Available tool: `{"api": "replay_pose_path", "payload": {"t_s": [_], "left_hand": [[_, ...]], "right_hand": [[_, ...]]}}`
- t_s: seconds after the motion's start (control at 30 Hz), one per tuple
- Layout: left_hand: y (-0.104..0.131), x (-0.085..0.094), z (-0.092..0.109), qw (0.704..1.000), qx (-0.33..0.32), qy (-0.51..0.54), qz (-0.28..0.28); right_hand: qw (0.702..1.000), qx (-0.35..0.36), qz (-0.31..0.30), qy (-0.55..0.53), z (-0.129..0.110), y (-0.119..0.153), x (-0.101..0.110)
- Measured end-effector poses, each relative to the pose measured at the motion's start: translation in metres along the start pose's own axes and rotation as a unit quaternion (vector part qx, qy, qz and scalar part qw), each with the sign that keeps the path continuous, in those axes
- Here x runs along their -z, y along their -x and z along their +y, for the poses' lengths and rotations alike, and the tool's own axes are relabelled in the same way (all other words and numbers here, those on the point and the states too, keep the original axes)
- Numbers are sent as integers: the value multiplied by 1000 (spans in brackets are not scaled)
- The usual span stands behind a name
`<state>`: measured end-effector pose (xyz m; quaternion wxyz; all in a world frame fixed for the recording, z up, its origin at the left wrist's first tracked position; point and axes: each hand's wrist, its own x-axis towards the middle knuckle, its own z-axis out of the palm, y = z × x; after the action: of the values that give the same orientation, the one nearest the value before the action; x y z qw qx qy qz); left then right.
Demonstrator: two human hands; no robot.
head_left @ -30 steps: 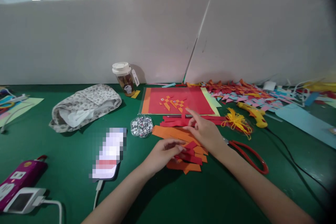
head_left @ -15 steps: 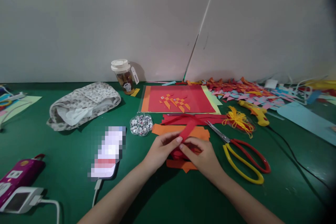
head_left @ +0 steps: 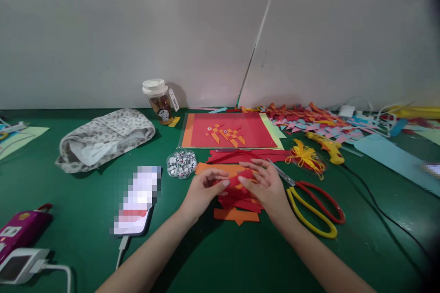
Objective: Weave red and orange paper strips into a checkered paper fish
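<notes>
Between my two hands is a red paper strip [head_left: 238, 179], held slantwise with its right end higher. My left hand [head_left: 205, 192] pinches its left part between thumb and fingers. At the other end, my right hand [head_left: 263, 187] has its thumb on the strip and its fingers behind, partly spread. Beneath them lie several red strips [head_left: 237, 201] and orange paper strips [head_left: 237, 214] on the green table. Behind, a red sheet [head_left: 240, 121] bears two woven orange-and-red paper fish [head_left: 233, 136]. Scissors [head_left: 314, 206] with red and yellow handles rest right of my right hand.
A flower-shaped box of googly eyes [head_left: 181, 164] and a phone [head_left: 137, 201] on a cable lie to the left. Farther back stand a lidded cup [head_left: 159, 100] and a patterned cloth bag [head_left: 106, 139]. Yellow thread [head_left: 305, 158], a glue gun [head_left: 326, 147] and paper scraps [head_left: 309, 119] lie right.
The red strip has turned from steeply slanted to nearly level. My right hand has moved up and out along it, with its fingers spreading. The view has shifted slightly.
</notes>
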<state>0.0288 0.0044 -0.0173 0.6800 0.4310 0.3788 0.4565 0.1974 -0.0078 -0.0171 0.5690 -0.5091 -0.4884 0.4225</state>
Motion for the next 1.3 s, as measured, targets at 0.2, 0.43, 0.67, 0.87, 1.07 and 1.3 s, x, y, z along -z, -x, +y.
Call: {"api": "replay_pose_path", "payload": {"t_s": [0.2,0.43,0.67,0.87,1.07,1.3], "left_hand": [[2,1,4,1000,-11,-13,8],[-5,11,6,999,18,-42,23],[-5,15,14,997,5,-52,58],[-6,16,14,996,2,-55,74],[-7,18,11,996,-3,-51,76],[-8,19,11,995,-5,-53,81]], "right_hand": [[996,-55,8,-68,1,-5,7],[994,-43,67,-80,-7,-9,12],[995,-26,65,-67,-5,-10,16],[996,-28,66,-60,-8,-8,14],[995,-23,77,-62,-9,-8,14],[995,-10,81,-56,-8,-8,15]]}}
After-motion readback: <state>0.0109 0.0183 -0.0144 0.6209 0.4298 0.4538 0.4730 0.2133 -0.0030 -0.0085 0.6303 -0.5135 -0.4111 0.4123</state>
